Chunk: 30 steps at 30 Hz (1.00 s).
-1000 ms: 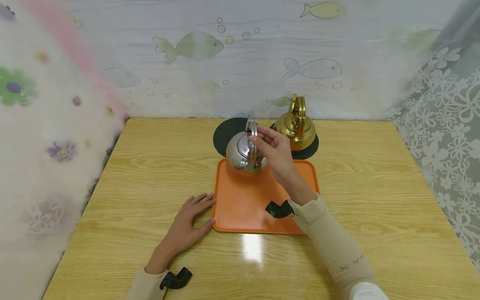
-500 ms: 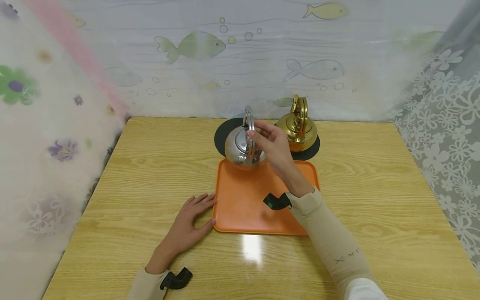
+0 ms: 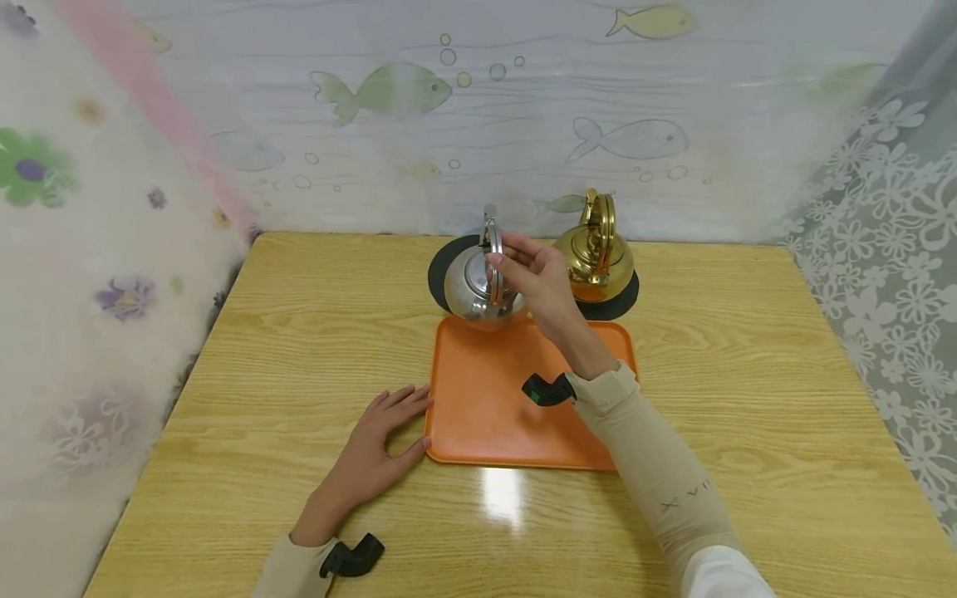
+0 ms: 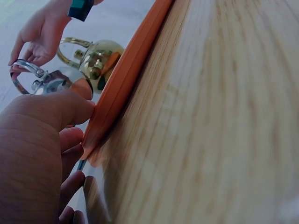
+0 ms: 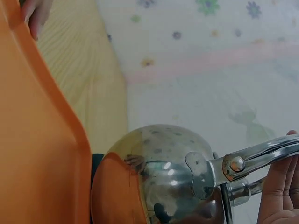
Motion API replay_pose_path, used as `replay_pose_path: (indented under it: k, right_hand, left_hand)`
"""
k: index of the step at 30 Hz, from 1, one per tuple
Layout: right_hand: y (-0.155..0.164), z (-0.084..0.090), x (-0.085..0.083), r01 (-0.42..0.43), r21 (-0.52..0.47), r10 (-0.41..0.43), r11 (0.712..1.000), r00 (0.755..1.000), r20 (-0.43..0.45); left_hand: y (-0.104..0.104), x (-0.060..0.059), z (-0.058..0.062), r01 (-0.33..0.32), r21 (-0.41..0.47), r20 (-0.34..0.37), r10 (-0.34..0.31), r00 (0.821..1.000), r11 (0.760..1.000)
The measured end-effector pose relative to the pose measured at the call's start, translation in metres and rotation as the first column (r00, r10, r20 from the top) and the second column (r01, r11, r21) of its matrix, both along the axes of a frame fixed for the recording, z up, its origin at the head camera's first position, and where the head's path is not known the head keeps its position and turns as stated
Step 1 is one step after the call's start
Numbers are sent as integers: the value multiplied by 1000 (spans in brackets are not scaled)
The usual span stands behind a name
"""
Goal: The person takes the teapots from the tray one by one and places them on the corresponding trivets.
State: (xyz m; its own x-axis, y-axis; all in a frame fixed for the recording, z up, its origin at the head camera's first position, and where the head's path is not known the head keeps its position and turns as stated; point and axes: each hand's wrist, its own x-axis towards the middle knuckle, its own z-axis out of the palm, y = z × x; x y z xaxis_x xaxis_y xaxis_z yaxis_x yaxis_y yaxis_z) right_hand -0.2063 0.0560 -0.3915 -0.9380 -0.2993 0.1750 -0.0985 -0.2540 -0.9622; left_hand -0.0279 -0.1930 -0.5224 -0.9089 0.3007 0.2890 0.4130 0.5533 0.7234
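Note:
My right hand (image 3: 544, 282) grips the top handle of a silver kettle (image 3: 473, 291), thumb on the near side and fingers curled round it. In the head view the kettle overlaps the far left edge of an orange tray (image 3: 486, 399) and part of a black round mat (image 3: 441, 270). The right wrist view shows the kettle's polished body (image 5: 163, 172) close past the tray's rim. My left hand (image 3: 374, 448) lies at the tray's left side with fingers spread and relaxed. Its thumb and fingertips touch the tray's rim (image 4: 117, 88) in the left wrist view.
A gold kettle (image 3: 594, 257) stands on a second black mat (image 3: 616, 303) to the right of the silver one. All of it is on a wooden table (image 3: 314, 332). Behind rises a curtain (image 3: 508, 124) printed with fish.
The silver kettle has moved away from me and slightly left in my right hand, off more of the tray and further over the left mat. My left hand stays in place.

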Motion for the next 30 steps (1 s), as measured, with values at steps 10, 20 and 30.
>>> replay_pose_path:
  k: [10,20,30]
  right_hand:
    - [-1,-12,-5,-9,-5,9,1000,1000,-3]
    - [-1,-16,-11,-6,8,6,1000,1000,-15]
    - [-6,-17,-18,-9,3,9,1000,999,-32]
  left_hand:
    - [0,1,-2,0,-1,0,0,1000,1000]
    - [-1,-1,-2,8,-1,12,-8,1000,1000]
    - [-2,-1,-2,8,-14,25,-7,1000,1000]
